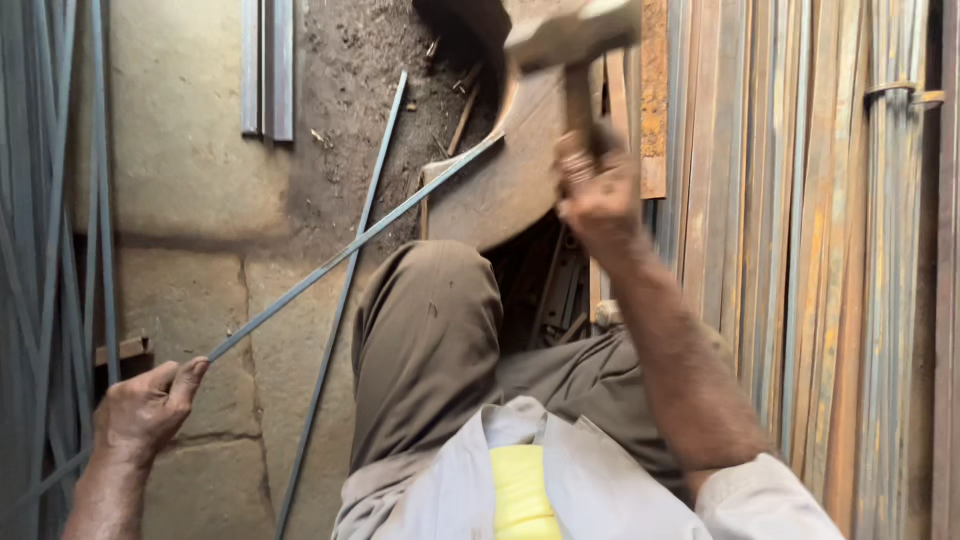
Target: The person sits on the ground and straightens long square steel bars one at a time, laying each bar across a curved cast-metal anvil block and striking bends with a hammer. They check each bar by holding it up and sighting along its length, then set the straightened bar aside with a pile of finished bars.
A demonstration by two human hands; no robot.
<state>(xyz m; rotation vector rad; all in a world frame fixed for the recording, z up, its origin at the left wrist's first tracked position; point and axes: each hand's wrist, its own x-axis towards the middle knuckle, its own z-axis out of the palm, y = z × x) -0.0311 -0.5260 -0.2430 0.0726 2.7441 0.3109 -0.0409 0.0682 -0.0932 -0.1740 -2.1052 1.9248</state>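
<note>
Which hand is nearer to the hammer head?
Right. The right hand grips the handle just below the hammer head. The left hand is far off at lower left, holding the near end of a thin metal rod.

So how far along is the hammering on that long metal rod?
Done: the rod already lies with its far end on the rusty metal block. In hand: the left hand grips the rod's near end, and the right hand holds the hammer raised above the block. Left: I cannot tell how many blows remain; another rod lies on the floor.
</note>
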